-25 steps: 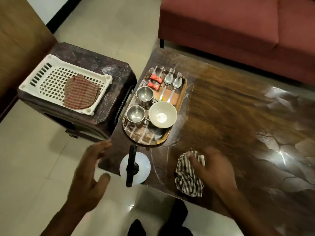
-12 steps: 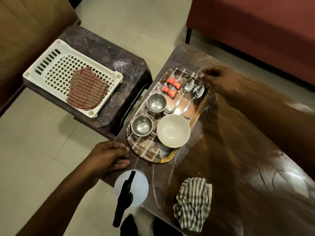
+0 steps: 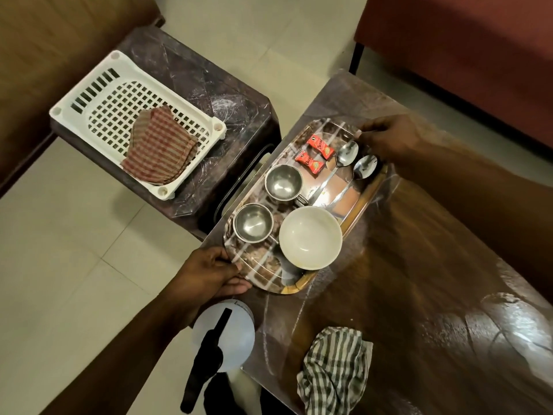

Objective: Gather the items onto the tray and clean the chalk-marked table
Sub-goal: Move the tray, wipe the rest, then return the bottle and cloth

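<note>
Left hand (image 3: 209, 274) moved onto tray (image 3: 264, 278) near end, gripping; right hand (image 3: 389, 139) grips far end.

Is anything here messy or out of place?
Yes: white chalk lines streak the table beside the tray, and a striped cloth lies crumpled at the table's near edge. Nothing on the tray has spilled.

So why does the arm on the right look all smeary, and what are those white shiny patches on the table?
In the head view, the right hand and its forearm are smeared by motion blur; also in the head view, the white patches are light glaring off the glossy table; the white bowl and the left hand gripping the tray look sharp.
</note>
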Demonstrator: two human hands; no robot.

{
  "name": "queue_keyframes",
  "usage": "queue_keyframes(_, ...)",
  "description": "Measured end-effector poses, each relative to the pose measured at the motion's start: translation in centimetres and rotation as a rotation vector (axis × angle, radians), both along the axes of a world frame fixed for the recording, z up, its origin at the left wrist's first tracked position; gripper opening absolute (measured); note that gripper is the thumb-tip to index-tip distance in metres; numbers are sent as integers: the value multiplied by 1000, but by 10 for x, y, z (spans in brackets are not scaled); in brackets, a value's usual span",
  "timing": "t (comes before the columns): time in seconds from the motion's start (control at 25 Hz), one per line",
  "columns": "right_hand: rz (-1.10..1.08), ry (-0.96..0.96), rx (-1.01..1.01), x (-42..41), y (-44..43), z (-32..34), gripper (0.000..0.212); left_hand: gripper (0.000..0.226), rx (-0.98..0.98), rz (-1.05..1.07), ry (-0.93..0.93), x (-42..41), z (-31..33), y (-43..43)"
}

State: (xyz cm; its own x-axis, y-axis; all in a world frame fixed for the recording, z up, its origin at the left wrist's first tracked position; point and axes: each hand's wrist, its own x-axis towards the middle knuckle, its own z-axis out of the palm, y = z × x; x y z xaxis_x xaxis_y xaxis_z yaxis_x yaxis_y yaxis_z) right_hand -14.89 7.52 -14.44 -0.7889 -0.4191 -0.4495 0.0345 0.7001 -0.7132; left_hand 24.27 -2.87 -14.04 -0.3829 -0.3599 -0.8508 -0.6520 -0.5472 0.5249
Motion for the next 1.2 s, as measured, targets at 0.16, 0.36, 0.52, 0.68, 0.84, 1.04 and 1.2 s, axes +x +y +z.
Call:
queue_keyframes(0.16, -35, -37, -39, 4, 8, 3, 7, 4, -50, 1, 23, 2, -1, 1)
queue_keyframes(0.36, -130, -44, -96, 4, 30, 27, 11, 8, -105, -65, 67, -5, 20, -15)
queue_keyframes(0.52, -217, -40, -149, 6, 68, 73, 17, 16, -188, -147, 124, -16, 61, -30)
queue_keyframes(0.68, -383, -33, -225, 20, 131, 111, 10, 22, -310, -226, 210, -33, 109, -38)
queue_keyframes(0.84, -598, -100, -343, 66, 221, 163, 14, 21, -338, -361, 251, -50, 169, -17)
queue_keyframes(1.04, -790, -107, -463, 155, 330, 274, 10, 24, -367, -375, 368, -59, 279, 44)
queue_keyframes(1.2, -875, -65, -543, 216, 392, 343, 14, 24, -328, -389, 431, -56, 346, 92)
